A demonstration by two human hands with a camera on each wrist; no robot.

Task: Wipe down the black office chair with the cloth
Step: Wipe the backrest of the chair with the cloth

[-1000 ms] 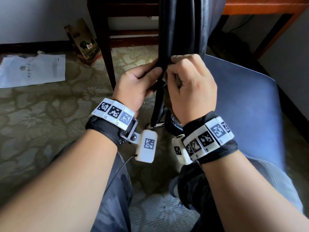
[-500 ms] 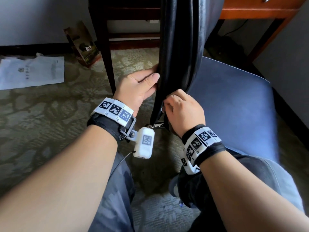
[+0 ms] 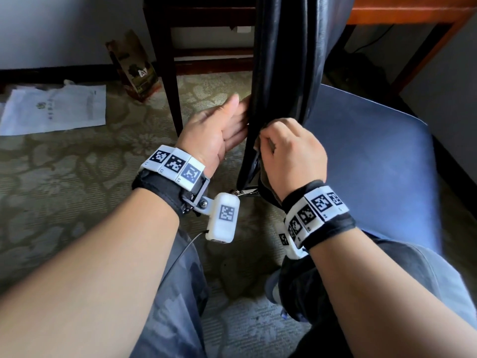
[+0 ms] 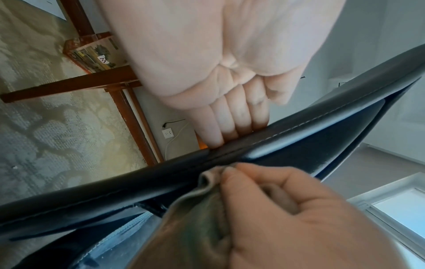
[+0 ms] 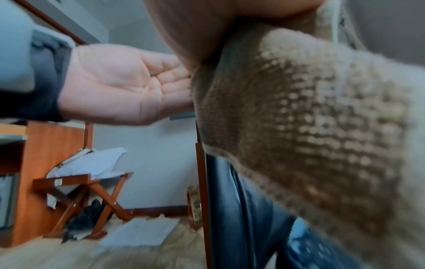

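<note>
Left of where we grip, a patterned carpet [image 3: 64, 177] covers the floor, with a white paper sheet [image 3: 55, 108] and a printed paper bag [image 3: 134, 67] by the wall [image 3: 64, 29]. Beyond stands a dark wooden table leg [image 3: 170, 81]; right, an orange desk [image 3: 413, 11]. A folding wooden stand [image 5: 87, 196] holds white bedding.

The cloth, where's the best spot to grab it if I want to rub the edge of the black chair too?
Probably bunch the cloth near one end and come at the black chair edge from its open side, as the right hand does. The edge is thin and rounded, so a small pinched fold wraps it; the left hand's straight fingers brace the other side.
</note>
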